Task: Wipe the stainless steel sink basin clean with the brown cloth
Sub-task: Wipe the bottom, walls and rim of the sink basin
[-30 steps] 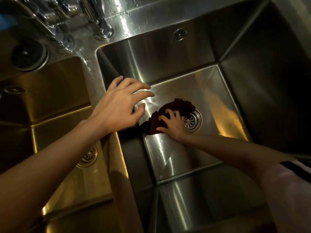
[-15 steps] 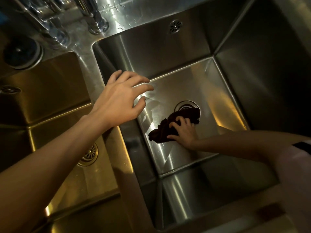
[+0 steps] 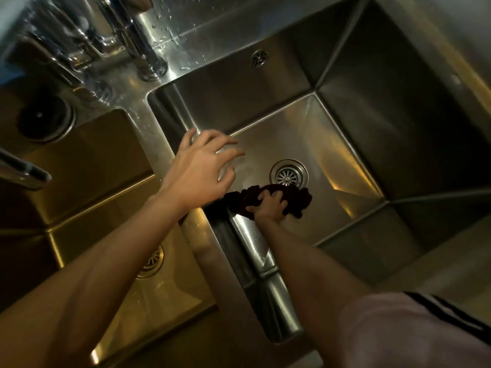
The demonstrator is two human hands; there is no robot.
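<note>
1. Steel counter (image 3: 212,14), wet with droplets, ran along the top of the frame, behind two basins set side by side.
2. On the right lay the sink (image 3: 265,102), a deep square steel basin filling the centre and right of the frame.
3. Its drain (image 3: 288,173) sat in the floor near the middle of the frame, and a small overflow grille (image 3: 259,57) showed on the back wall above it.
4. The cloth (image 3: 295,197), dark brown and bunched up, lay on the sink floor just below the drain, its upper edge touching the drain rim.
5. The right hand (image 3: 271,204) reached down into the sink and gripped the cloth, its fingers (image 3: 263,195) curled over the folds.
6. A pale sleeve (image 3: 411,333) with dark stripes covered that arm at the lower right.
7. The left hand (image 3: 199,171) hovered left of centre, over the divider (image 3: 159,144) between the basins, holding nothing; its fingers were spread and loosely bent. Whether the palm touched the divider could not be told.
8. The left basin (image 3: 87,160) glowed yellow-gold at the left of the frame, with its own drain (image 3: 151,261) partly hidden by the left forearm.
9. A tap base (image 3: 152,67) stood on the counter at the upper left, amid blurred chrome fittings.
10. A round dark fitting (image 3: 45,119) sat at the far left.
</note>
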